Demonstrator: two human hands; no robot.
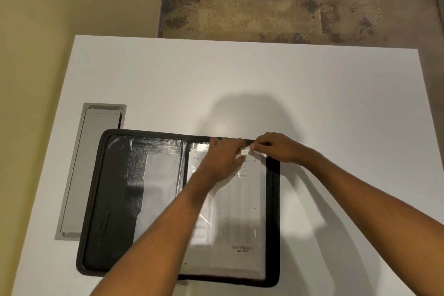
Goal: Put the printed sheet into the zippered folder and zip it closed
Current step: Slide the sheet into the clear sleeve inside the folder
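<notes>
A black zippered folder (108, 199) lies open flat on the white table (240, 84). Its left half shows leather pockets. On its right half lies the printed sheet (237, 218), white with faint lines and the word ENTERED near the bottom, inside or under a clear plastic sleeve; I cannot tell which. My left hand (223, 158) rests on the upper part of the sheet, fingers at its top edge. My right hand (278, 146) pinches the top edge of the sleeve or sheet, close to the folder's far rim. The two hands nearly touch there.
A grey metal cable hatch (89, 170) is set into the table just left of the folder. A yellow wall stands to the left. Mottled brown carpet (276, 5) lies beyond the table's far edge.
</notes>
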